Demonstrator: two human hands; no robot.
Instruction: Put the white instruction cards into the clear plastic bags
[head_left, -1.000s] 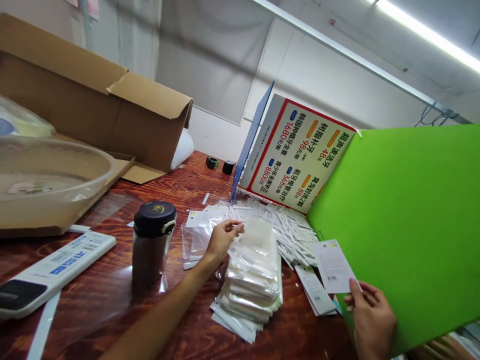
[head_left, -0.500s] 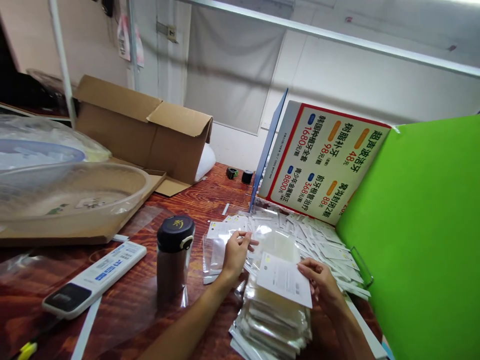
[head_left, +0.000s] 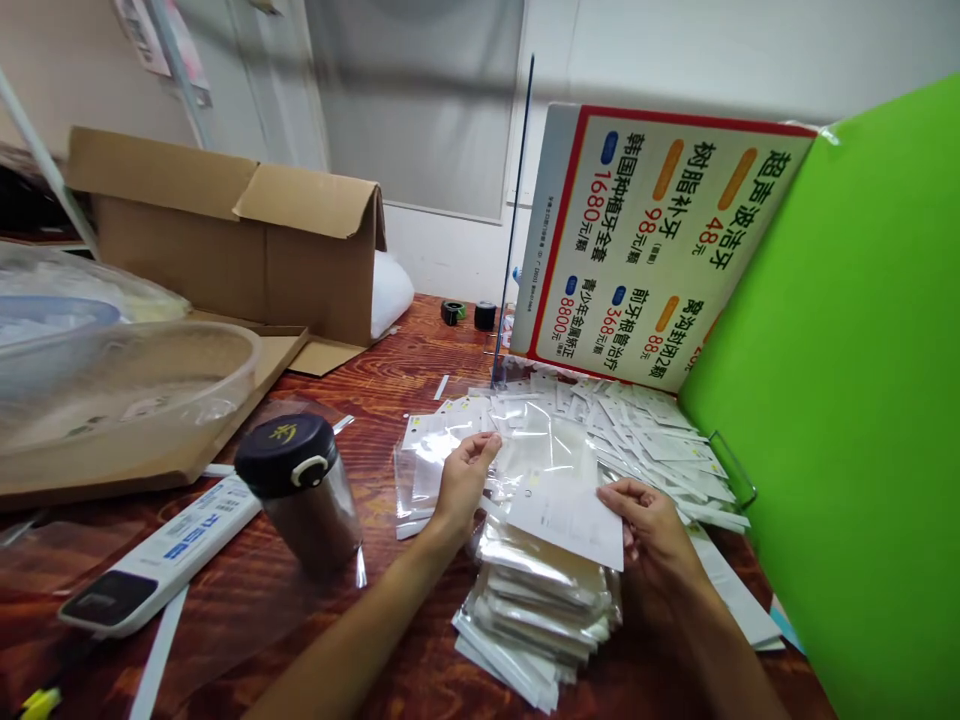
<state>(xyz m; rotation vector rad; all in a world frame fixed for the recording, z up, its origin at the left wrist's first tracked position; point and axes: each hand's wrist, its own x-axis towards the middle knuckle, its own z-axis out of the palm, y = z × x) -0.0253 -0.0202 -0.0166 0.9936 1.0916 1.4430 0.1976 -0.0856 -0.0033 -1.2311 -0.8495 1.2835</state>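
My left hand [head_left: 459, 482] pinches the edge of a clear plastic sleeve [head_left: 551, 450] lying on top of a stack of bagged cards [head_left: 536, 610]. My right hand [head_left: 651, 535] holds a white printed card [head_left: 568, 520] by its right edge, over the mouth of that sleeve. Part of the card seems to lie under the plastic; I cannot tell how far in it is. Loose white cards [head_left: 637, 430] are strewn behind the stack.
A black-lidded steel flask [head_left: 300, 490] stands left of my left arm. A white remote control [head_left: 154, 560], a clear plastic basin [head_left: 112, 390] and an open cardboard box [head_left: 232, 235] lie further left. A printed price board [head_left: 645, 245] and a green panel [head_left: 855, 380] wall the right.
My right hand brought the white card from the right, by the green panel, over to the stack and down onto the clear sleeve. My left hand stayed on the sleeve's edge. The view tilted down.
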